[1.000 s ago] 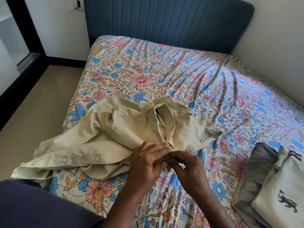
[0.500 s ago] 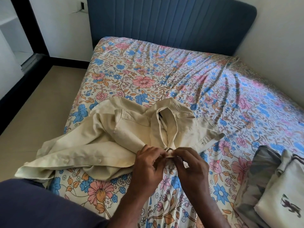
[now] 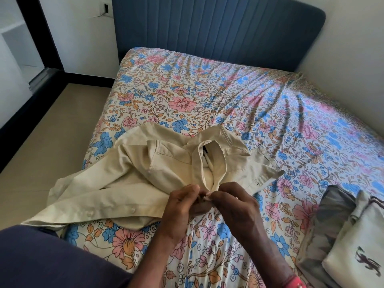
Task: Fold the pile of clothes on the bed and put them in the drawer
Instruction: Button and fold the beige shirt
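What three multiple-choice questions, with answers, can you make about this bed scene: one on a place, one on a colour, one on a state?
1. Where do the folded clothes lie?
A. At the right edge of the bed
B. Against the headboard
C. On the floor

2. What colour is the shirt being handled?
A. Dark blue
B. Beige
C. Red

3. What are the two hands doing?
A. Resting flat on the sheet
B. Pinching the shirt front just below the collar
C. Hanging away from the shirt

Answers:
1. A: the folded clothes sit at the right edge, beside the floral sheet and far from the headboard.
2. B: the shirt is pale beige.
3. B: the left hand and right hand meet with curled fingers, each grip on the cloth below the collar.
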{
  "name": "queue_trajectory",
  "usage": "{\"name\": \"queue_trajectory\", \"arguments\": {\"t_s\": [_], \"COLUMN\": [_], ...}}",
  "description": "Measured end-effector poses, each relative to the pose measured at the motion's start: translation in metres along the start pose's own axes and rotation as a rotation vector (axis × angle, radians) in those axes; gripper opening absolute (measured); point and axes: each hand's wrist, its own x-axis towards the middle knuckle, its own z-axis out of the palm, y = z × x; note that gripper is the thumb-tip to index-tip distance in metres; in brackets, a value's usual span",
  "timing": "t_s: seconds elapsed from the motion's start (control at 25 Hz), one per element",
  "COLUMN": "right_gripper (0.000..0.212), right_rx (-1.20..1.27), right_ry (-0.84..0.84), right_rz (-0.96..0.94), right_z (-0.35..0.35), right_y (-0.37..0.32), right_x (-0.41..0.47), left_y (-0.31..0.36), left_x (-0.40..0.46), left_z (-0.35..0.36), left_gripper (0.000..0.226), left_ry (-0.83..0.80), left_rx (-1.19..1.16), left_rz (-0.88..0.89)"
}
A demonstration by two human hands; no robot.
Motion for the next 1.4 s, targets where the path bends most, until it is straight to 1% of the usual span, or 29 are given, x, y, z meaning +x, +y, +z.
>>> {"name": "queue_trajectory", "arguments": {"t_s": [0.08,0.16,0.24,0.32,0.4,0.48,0.56,0.64,0.72,0.8,0.84,0.92,1.0,1.08,1.12,1.16,1.2,1.24,1.28,1.32,1.36,1.4], "right_gripper": [0.008,0.012,0.015,0.016,0.020,0.025,0.023,0.022,0.023,0.024,0.023,0.021,0.024,0.020,0.013,0.004,0.010,0.020,0.027,0.030,0.031,0.030], "right_rx": [0.033,0.081,0.126,0.147,0.159,0.158,0.148,0.162,0.243,0.394,0.471,0.539,0.506,0.407,0.310,0.183,0.059,0.014,0.084,0.222,0.375,0.508], "right_ry": [-0.012,0.010,0.010,-0.013,-0.015,0.027,0.082,0.101,0.064,-0.054,-0.141,-0.325,-0.471,-0.574,-0.585,-0.555,-0.485,-0.393,-0.320,-0.285,-0.316,-0.414], "right_rz": [0.044,0.162,0.300,0.362,0.374,0.415,0.469,0.519,0.574,0.610,0.621,0.614,0.598,0.556,0.519,0.484,0.456,0.442,0.445,0.463,0.477,0.490], "right_z": [0.000,0.000,-0.001,-0.002,-0.003,-0.005,-0.008,-0.013,-0.018,-0.028,-0.035,-0.049,-0.060,-0.064,-0.062,-0.059,-0.057,-0.055,-0.057,-0.062,-0.070,-0.079], "right_y": [-0.001,-0.003,-0.001,-0.001,-0.004,-0.005,-0.003,-0.002,0.002,0.013,0.018,0.027,0.035,0.043,0.047,0.053,0.057,0.058,0.056,0.053,0.052,0.055], "right_x": [0.002,0.002,0.001,-0.001,-0.001,0.004,0.010,0.017,0.023,0.031,0.035,0.043,0.049,0.052,0.053,0.054,0.056,0.058,0.062,0.067,0.072,0.079], "left_y": [0.002,0.000,-0.005,-0.010,-0.009,-0.006,-0.007,-0.010,-0.010,-0.003,0.003,0.015,0.025,0.036,0.041,0.047,0.053,0.060,0.067,0.074,0.080,0.084], "left_x": [0.001,0.003,0.007,0.008,0.005,0.001,0.000,0.001,0.002,0.004,0.006,0.011,0.016,0.020,0.021,0.021,0.021,0.020,0.018,0.019,0.020,0.023], "left_z": [0.000,0.000,-0.001,-0.002,-0.006,-0.012,-0.016,-0.019,-0.019,-0.022,-0.025,-0.033,-0.041,-0.044,-0.046,-0.046,-0.047,-0.050,-0.052,-0.055,-0.061,-0.068], "left_gripper": [0.023,0.016,0.014,0.015,0.014,0.018,0.029,0.035,0.030,0.022,0.020,0.017,0.016,0.017,0.018,0.020,0.021,0.020,0.014,0.004,0.015,0.035], "left_ry": [0.021,0.072,0.122,0.145,0.138,0.072,0.007,0.036,0.121,0.182,0.177,0.116,0.082,0.086,0.066,0.032,-0.004,-0.047,-0.096,-0.141,-0.165,-0.182], "left_rx": [0.030,0.080,0.205,0.348,0.473,0.537,0.663,0.811,0.845,0.814,0.781,0.695,0.652,0.633,0.592,0.527,0.442,0.315,0.123,-0.065,-0.153,-0.126], "left_rz": [-0.014,0.027,0.084,0.153,0.240,0.287,0.291,0.285,0.342,0.378,0.376,0.345,0.341,0.331,0.286,0.226,0.157,0.069,-0.051,-0.191,-0.300,-0.376]}}
